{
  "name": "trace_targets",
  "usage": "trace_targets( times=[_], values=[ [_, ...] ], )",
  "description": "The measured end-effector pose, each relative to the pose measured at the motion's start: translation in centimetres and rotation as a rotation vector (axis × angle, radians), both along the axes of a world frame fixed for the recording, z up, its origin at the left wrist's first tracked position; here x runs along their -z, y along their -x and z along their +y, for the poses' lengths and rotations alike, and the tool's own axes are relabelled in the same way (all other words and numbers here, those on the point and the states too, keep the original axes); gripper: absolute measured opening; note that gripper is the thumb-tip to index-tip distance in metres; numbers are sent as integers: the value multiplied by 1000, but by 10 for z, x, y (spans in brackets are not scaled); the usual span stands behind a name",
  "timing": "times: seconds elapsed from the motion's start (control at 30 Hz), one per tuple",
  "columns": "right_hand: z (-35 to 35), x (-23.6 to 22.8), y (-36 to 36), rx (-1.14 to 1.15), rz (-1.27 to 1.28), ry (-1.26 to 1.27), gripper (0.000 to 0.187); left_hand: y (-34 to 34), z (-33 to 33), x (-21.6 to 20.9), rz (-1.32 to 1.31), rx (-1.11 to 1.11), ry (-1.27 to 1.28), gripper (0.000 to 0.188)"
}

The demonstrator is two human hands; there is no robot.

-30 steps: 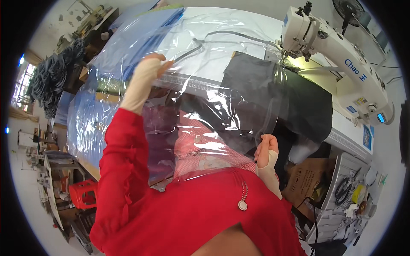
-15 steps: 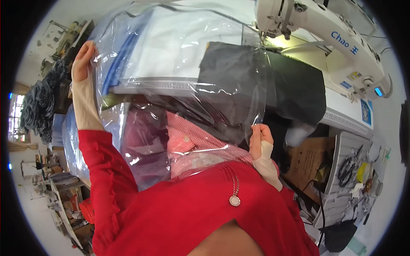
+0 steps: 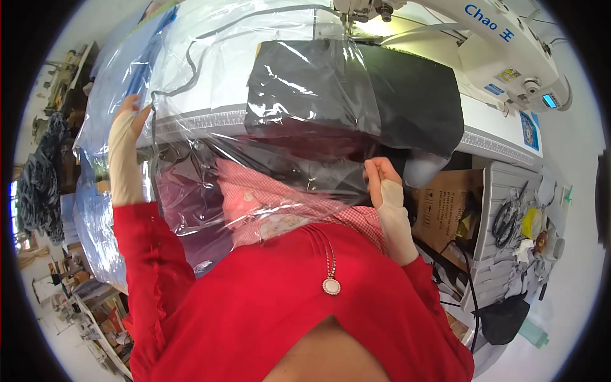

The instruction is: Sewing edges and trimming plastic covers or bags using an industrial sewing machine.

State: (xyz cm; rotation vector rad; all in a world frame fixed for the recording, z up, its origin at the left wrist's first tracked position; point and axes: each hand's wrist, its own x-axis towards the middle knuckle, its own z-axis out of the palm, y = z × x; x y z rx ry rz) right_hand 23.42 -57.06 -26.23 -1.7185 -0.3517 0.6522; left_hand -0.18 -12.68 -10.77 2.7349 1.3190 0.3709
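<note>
Here, one half-open left hand (image 3: pixel 130 120), hold unclear, and one right hand (image 3: pixel 382 175) pinched on one clear sheet (image 3: pixel 293 156).

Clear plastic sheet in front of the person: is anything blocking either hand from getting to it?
Nothing visible does. The right hand appears to pinch the right edge of the clear plastic sheet. The left hand is beside its left edge, thumb and fingers apart; whether they touch is unclear.
</note>
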Motion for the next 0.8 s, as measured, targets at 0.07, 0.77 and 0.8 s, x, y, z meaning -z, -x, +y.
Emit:
trace_targets(
  times=[0.07,0.77,0.8],
  values=[
    [6,15,-13,-33,-495,-58,13,37,-42,-13,-45,-102,-9,44],
    [-1,-36,29,-78,368,-391,15,192,-183,130,-2150,-49,1985,24],
    [0,-42,31,-69,409,-401,15,184,-172,79,-2446,533,2417,15]
  ],
)
